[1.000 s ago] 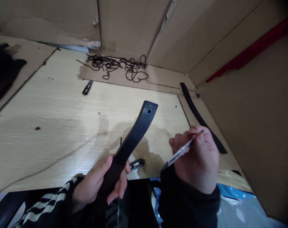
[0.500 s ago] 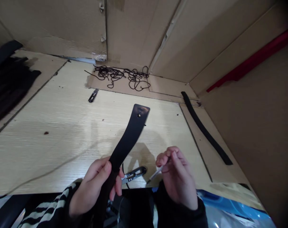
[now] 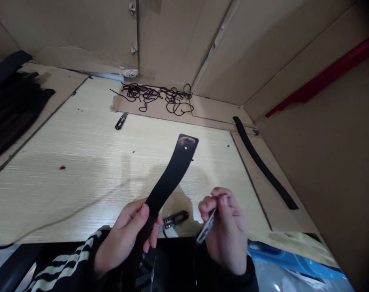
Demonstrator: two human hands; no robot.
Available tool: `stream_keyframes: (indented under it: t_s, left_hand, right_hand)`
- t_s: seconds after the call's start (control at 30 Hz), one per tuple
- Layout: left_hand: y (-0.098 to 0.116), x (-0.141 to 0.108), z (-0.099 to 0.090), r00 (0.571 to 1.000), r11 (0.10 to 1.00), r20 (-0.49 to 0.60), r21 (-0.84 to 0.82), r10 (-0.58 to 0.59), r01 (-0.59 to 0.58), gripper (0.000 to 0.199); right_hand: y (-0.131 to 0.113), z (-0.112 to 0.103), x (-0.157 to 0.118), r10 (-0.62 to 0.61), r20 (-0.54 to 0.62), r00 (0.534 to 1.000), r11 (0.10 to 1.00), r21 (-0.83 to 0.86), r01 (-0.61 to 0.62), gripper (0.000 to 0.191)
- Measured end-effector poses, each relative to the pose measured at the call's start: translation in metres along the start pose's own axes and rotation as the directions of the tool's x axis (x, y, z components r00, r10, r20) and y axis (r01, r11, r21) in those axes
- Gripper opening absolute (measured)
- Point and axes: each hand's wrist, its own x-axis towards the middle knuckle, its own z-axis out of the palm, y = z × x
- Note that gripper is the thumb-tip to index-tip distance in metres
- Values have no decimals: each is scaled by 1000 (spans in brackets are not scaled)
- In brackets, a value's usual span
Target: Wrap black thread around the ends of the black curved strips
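My left hand (image 3: 128,233) is closed around a flat black strap (image 3: 169,178), its thumb on top. The strap's far end points up and away, with a small hole and a shiny patch near its squared tip. My right hand (image 3: 225,227) is closed, pinching a thin pale, shiny tool (image 3: 206,229) that slants down to the left; its exact kind is unclear. Between the hands, black-handled thread snips (image 3: 176,219) lie on the table, partly hidden behind my left fingers.
More small snips (image 3: 121,121) lie on the pale wooden table (image 3: 81,174). Tangled dark cord (image 3: 160,95) is at the back. A pile of black strips (image 3: 17,105) sits left; a single black strip (image 3: 263,166) lies on cardboard at right. Cardboard walls (image 3: 178,36) rise behind.
My left hand and the strap have shifted slightly right. The tool in my right hand has turned steeper and shows more of its shiny length.
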Motion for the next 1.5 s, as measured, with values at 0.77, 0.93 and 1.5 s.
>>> stream_keyframes:
  t_s: [0.77,0.93,1.5]
  left_hand:
    - [-9,-1,4,997,984,54,-170,62,-52,32]
    - [-5,-5,9,998,991,-26,-118,53,-56,29]
    - [-4,-13,19,896,808,-225,552,383,-207,23]
  right_hand:
    - [-7,23,-11,282,307,909,930,-322,-179,14]
    - [4,23,-22,402,479,781,897,-378,-230,27]
    - [5,25,-27,250,334,909,788,-616,10,23]
